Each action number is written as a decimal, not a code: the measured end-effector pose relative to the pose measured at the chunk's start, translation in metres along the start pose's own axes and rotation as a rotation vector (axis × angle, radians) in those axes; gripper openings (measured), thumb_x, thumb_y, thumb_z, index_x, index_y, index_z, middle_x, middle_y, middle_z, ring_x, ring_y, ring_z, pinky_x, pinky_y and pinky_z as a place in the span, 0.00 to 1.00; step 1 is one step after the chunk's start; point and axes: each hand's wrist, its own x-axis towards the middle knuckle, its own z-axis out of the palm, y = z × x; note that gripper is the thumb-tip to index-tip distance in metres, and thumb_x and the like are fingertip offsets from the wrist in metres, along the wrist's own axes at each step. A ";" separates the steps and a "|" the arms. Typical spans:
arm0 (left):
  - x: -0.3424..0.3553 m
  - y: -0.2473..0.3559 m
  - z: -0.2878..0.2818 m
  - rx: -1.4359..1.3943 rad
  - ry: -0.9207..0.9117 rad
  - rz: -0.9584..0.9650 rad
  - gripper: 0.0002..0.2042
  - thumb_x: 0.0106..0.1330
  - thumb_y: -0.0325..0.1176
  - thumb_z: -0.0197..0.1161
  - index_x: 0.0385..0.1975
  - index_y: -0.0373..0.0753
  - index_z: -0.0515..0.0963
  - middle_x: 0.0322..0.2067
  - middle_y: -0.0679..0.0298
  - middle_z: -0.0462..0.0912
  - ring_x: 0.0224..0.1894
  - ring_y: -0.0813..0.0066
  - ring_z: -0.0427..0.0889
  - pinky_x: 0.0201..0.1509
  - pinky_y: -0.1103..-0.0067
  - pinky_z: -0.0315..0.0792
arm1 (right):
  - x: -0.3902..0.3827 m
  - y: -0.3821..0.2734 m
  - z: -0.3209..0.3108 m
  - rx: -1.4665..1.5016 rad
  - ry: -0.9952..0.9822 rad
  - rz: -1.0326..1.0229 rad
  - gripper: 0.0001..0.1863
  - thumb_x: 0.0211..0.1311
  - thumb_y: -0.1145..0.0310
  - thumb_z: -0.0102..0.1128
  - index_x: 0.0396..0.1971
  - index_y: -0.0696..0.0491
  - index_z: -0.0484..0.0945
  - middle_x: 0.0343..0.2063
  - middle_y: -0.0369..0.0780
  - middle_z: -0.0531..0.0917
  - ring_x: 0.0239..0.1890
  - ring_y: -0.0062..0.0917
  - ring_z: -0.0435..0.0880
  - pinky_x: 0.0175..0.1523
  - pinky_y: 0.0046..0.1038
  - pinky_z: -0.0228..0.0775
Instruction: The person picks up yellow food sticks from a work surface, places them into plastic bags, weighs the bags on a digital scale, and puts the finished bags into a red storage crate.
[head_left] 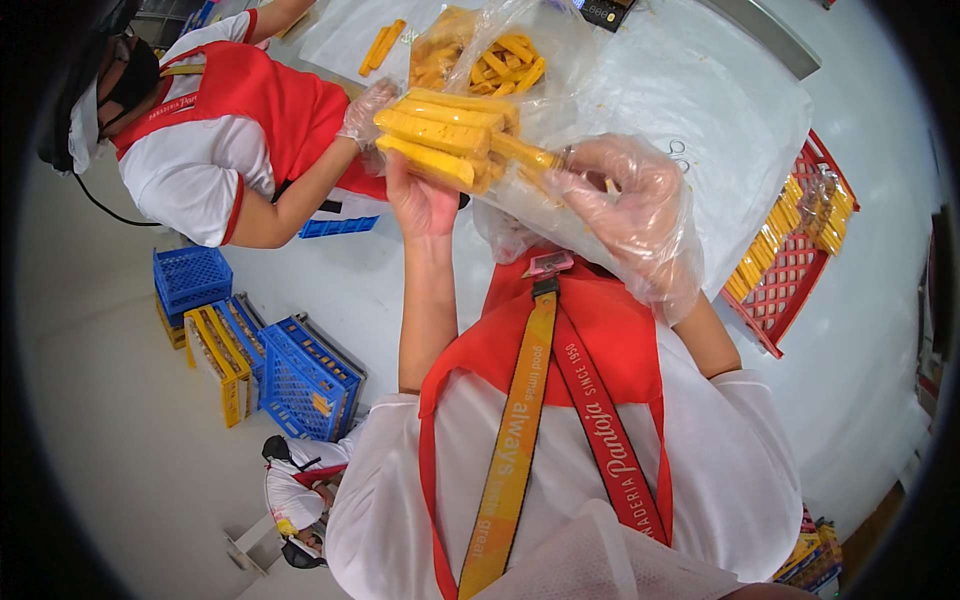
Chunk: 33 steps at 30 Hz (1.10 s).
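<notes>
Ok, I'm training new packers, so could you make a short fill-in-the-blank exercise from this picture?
The right hand wears a clear plastic ____.
The left hand holds bagged sticks coloured ____.
The crate on the right, with packs inside, is coloured ____.
The co-worker at the upper left wears an ____ over a white shirt.

Missing words: glove; yellow; red; apron.
</notes>
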 end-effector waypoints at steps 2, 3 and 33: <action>0.001 -0.002 -0.001 0.091 0.044 0.019 0.34 0.65 0.47 0.65 0.67 0.38 0.61 0.64 0.58 0.68 0.66 0.60 0.67 0.71 0.61 0.61 | -0.004 0.002 0.002 -0.034 -0.020 -0.129 0.08 0.52 0.71 0.71 0.31 0.58 0.84 0.23 0.40 0.82 0.23 0.23 0.78 0.30 0.26 0.70; 0.001 -0.002 0.000 0.122 0.042 0.016 0.35 0.65 0.49 0.64 0.67 0.38 0.61 0.65 0.58 0.68 0.66 0.59 0.67 0.71 0.60 0.61 | -0.005 0.002 0.003 -0.001 -0.031 -0.102 0.08 0.52 0.71 0.71 0.30 0.58 0.84 0.23 0.40 0.82 0.23 0.24 0.78 0.30 0.27 0.70; 0.009 -0.011 0.033 0.029 0.116 -0.021 0.26 0.68 0.52 0.60 0.60 0.42 0.70 0.59 0.63 0.75 0.60 0.65 0.74 0.65 0.64 0.69 | 0.021 0.021 0.032 -0.109 0.073 -0.317 0.11 0.60 0.63 0.62 0.24 0.55 0.80 0.21 0.44 0.79 0.27 0.40 0.80 0.33 0.37 0.72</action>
